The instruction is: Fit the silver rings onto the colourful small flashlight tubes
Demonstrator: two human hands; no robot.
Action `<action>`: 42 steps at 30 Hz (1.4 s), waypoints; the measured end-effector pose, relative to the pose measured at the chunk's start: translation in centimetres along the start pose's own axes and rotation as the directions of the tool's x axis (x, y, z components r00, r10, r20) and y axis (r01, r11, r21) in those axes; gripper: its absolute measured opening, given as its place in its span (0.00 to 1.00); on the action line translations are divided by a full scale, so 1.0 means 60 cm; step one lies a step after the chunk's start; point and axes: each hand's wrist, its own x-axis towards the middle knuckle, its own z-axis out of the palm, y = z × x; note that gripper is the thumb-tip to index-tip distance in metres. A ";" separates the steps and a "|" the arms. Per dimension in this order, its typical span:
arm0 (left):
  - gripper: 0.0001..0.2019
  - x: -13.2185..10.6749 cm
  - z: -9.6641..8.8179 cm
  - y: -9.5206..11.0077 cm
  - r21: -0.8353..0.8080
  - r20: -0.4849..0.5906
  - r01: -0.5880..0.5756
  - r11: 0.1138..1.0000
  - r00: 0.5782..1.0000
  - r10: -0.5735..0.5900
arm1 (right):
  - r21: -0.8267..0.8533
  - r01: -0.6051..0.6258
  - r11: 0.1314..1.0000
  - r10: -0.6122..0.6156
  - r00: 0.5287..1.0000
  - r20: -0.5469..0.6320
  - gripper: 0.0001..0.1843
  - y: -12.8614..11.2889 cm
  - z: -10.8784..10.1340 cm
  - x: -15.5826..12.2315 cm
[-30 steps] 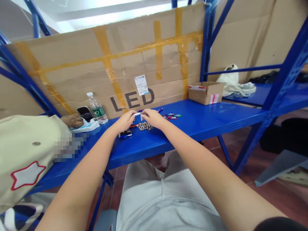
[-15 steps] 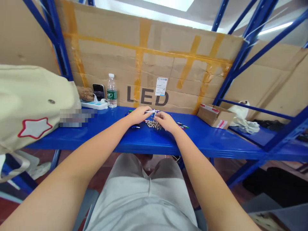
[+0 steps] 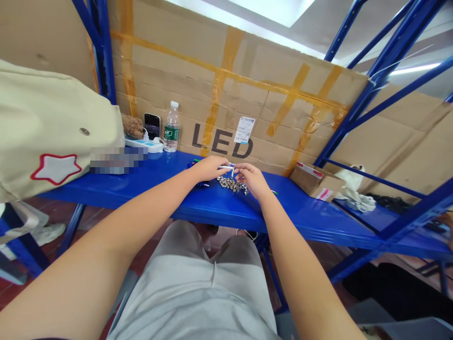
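Left hand (image 3: 208,168) and right hand (image 3: 253,180) pinch a thin silver tube (image 3: 225,167) between them, steadying it just above the heap of metal parts (image 3: 234,185).

Thin silvery tube (image 3: 225,166), perhaps a pen barrel, level above metal bits (image 3: 234,185)

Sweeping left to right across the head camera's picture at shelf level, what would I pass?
Cream bag with star patch, phone, water bottle, left hand, slim silver piece, right hand, cardboard box, white cloth bag.
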 end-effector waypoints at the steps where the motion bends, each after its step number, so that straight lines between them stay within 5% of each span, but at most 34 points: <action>1: 0.16 -0.001 0.000 0.002 -0.007 0.005 0.014 1.000 1.000 -0.014 | -0.065 0.034 0.997 -0.034 0.999 0.001 0.15 0.001 0.000 0.000; 5: 0.17 -0.001 0.002 0.007 -0.064 0.041 0.064 0.996 0.997 -0.061 | -0.395 0.187 0.899 -0.199 0.980 0.011 0.20 0.004 0.001 -0.001; 9: 0.18 0.001 0.005 0.010 -0.112 0.073 0.080 0.990 0.995 -0.072 | -0.518 0.275 0.810 -0.287 0.956 0.059 0.14 0.000 0.000 -0.006; 21: 0.15 0.000 0.001 0.013 -0.158 0.057 0.014 0.987 0.998 -0.005 | -0.236 -0.019 0.972 0.021 1.000 0.006 0.16 0.001 0.000 -0.002; 32: 0.18 0.000 -0.004 0.014 -0.200 0.018 0.149 0.968 0.989 -0.149 | -0.457 0.143 0.878 -0.083 0.985 0.148 0.18 -0.008 0.000 -0.014; 42: 0.19 0.000 -0.008 0.034 -0.301 0.009 0.195 0.934 0.979 -0.202 | -0.654 0.185 0.733 -0.185 0.980 0.071 0.08 -0.002 -0.003 -0.016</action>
